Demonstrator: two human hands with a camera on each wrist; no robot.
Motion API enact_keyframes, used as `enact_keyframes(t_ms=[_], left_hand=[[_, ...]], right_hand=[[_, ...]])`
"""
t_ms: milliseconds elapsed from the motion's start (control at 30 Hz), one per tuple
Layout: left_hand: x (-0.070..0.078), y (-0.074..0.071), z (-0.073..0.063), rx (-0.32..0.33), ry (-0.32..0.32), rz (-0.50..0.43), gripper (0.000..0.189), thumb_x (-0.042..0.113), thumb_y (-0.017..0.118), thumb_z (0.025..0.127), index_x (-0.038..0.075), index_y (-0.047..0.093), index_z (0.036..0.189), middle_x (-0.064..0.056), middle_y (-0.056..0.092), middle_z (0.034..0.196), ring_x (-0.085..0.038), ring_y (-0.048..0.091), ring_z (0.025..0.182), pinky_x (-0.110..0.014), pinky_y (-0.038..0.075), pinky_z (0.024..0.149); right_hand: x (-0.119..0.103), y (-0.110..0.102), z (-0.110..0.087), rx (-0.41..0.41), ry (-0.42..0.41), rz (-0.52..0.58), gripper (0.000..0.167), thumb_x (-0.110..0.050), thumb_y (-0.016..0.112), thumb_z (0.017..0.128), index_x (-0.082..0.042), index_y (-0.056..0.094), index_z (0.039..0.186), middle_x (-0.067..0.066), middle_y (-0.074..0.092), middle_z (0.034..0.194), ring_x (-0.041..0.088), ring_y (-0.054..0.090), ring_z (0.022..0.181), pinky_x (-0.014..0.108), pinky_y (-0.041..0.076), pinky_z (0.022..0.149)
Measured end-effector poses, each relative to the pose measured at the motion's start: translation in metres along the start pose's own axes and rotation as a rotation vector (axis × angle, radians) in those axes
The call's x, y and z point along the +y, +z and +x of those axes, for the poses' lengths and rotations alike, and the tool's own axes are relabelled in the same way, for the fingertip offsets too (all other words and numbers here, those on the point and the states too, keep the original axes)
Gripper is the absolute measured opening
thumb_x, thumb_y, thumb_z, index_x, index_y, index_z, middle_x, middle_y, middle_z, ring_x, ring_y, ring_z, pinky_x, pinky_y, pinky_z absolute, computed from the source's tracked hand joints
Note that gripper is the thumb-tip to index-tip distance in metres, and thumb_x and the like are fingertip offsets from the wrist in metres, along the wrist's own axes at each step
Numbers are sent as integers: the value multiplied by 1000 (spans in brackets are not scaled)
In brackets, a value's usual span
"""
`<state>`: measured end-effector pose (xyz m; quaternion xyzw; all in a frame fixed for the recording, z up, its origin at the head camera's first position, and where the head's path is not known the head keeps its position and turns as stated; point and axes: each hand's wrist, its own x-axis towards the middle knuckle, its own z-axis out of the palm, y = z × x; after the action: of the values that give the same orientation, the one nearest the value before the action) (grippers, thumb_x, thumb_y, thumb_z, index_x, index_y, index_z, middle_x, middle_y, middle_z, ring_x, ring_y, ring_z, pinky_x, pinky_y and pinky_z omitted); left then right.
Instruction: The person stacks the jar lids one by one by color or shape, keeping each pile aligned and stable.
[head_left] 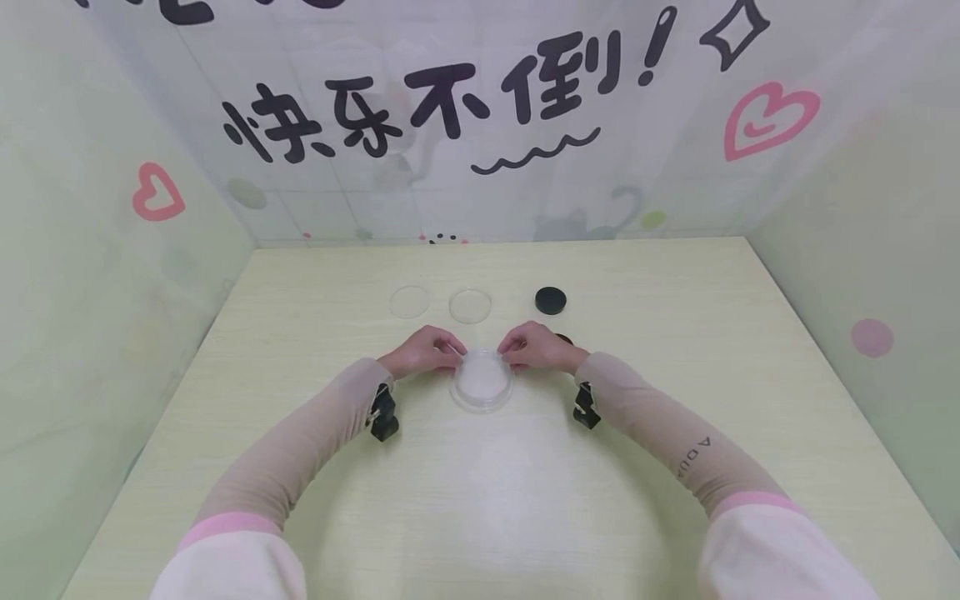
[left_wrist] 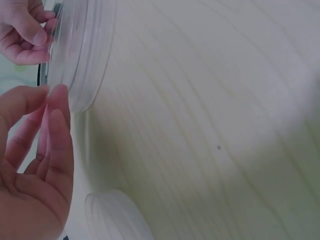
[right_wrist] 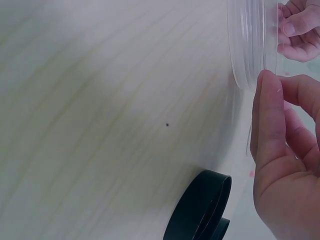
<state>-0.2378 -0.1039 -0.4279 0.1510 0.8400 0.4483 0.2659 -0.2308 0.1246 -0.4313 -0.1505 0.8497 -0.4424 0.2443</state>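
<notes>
Between the two hands are clear round petri dish parts, one over another. The upper petri dish piece (head_left: 482, 375) sits slightly toward the back of the wider lower dish (head_left: 482, 407); whether they touch, I cannot tell. My left hand (head_left: 423, 352) pinches the upper piece's rim at the left, thumb against fingertips. On the opposite side my right hand (head_left: 536, 347) pinches the same rim between thumb and fingers. The left wrist view shows the stacked clear walls (left_wrist: 82, 55) edge-on, above the fingertips; the right wrist view shows similar walls (right_wrist: 250, 45).
Two clear round dishes or lids, one at the left (head_left: 409, 302) and one nearer the middle (head_left: 470, 306), lie behind the hands. A black round lid (head_left: 551, 301) lies at the back right. Another black round piece (head_left: 564, 339) is partly hidden behind my right hand.
</notes>
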Motion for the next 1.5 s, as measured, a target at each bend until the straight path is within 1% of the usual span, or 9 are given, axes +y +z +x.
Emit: enact_keyframes(t_ms=[400, 700, 900, 1200, 1333, 1500], left_hand=[[0, 0, 0, -1, -12, 11, 19, 4, 64, 79, -3, 64, 97, -6, 62, 75, -10, 54, 62, -22, 47, 60], [0, -1, 2, -1, -9, 34, 19, 4, 65, 78, -2, 64, 96, -6, 61, 73, -10, 53, 59, -22, 47, 58], [-1, -1, 2, 6, -18, 45, 20, 5, 66, 78, -1, 65, 97, -6, 62, 74, -10, 54, 61, -21, 47, 59], [-1, -1, 0, 4, 1, 38, 19, 6, 65, 79, -2, 65, 96, -6, 62, 74, -11, 54, 61, -23, 48, 60], [1, 0, -1, 9, -7, 54, 18, 6, 65, 78, -1, 66, 95, -5, 60, 75, -10, 53, 64, -21, 46, 60], [1, 1, 0, 11, -19, 63, 18, 6, 66, 78, 0, 66, 95, -5, 62, 78, -11, 54, 68, -21, 46, 63]], right_hand=[[-1, 0, 1, -1, -2, 8, 13, 0, 59, 82, 5, 63, 93, 8, 63, 75, 12, 58, 63, 23, 50, 62], [-1, 0, 2, -2, 9, 24, 13, -1, 59, 82, 5, 63, 94, 9, 64, 79, 12, 58, 63, 24, 51, 62], [-2, 1, 1, 4, 16, 26, 15, -1, 60, 81, 5, 63, 94, 10, 64, 78, 12, 58, 63, 24, 51, 62], [-1, 3, 1, 19, 30, 29, 14, -1, 60, 81, 4, 64, 94, 8, 64, 76, 10, 57, 62, 23, 50, 61], [-2, 4, -2, 27, 41, 38, 14, -2, 60, 82, 5, 63, 94, 9, 63, 76, 9, 56, 62, 23, 50, 61], [-3, 4, -4, 37, 43, 25, 15, -6, 60, 83, 3, 64, 94, 6, 63, 74, 9, 55, 62, 21, 48, 61]])
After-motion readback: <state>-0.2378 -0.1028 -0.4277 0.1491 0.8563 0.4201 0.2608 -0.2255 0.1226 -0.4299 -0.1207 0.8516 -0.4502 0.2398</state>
